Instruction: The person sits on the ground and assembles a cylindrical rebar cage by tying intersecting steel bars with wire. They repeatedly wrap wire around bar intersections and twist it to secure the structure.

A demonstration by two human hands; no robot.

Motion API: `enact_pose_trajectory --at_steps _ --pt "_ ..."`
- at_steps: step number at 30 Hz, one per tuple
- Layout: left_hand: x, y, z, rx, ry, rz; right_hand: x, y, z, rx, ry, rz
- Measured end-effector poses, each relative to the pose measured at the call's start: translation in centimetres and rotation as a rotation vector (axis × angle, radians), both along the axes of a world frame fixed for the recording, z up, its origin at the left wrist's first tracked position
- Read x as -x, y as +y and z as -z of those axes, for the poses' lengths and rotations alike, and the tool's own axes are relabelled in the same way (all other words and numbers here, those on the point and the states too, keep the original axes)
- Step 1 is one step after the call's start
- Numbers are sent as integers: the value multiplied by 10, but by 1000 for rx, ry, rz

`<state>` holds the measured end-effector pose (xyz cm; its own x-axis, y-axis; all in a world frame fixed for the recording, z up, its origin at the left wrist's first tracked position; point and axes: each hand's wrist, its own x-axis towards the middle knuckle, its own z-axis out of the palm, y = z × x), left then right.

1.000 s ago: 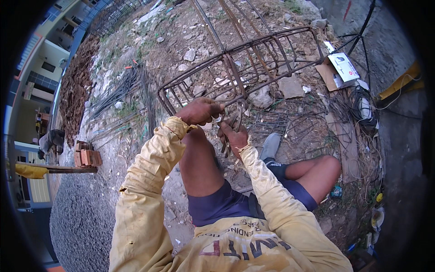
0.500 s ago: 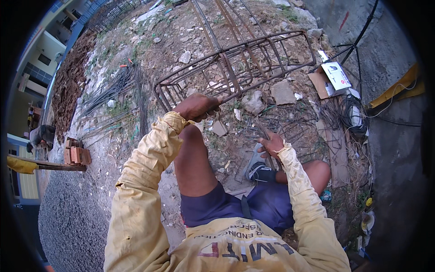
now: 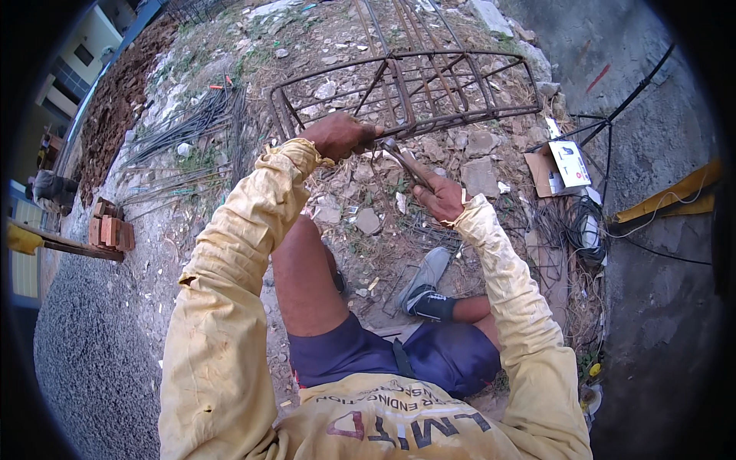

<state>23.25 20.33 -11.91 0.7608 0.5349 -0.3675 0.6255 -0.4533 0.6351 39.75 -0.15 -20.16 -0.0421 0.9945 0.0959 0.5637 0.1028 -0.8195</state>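
A long cage of rusty steel bars stretches across the ground in front of me, with bent stirrups along it. My left hand is closed at its near lower bar, fingertips against the steel; what they pinch is too small to make out. From the right, my right hand grips the handles of a pair of metal pincers. The pincers' head points up and left, close beside my left fingertips and the cage's near bar. Whether the jaws bite on anything cannot be seen.
Loose rods and wire lie left of the cage. Red bricks and a gravel heap are farther left. Rightward are an open cardboard box, coiled black cable and a yellow strap. A person bends at the far left.
My right hand has lifted the pincers from near my shoe up and forward to the cage bar. My left hand stays closed at the bar. The view has shifted slightly.
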Motion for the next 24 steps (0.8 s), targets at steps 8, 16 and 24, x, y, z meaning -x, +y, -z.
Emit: enact_pose_trajectory --at_steps 8,16,24 --pt "7 7 -19 -98 -96 221 -9 26 -24 57 -404 -1" --pt "0 30 5 -218 -47 213 23 22 -46 168 -532 297" --pt "1 26 -12 -104 -92 -60 40 47 -28 503 185 248"
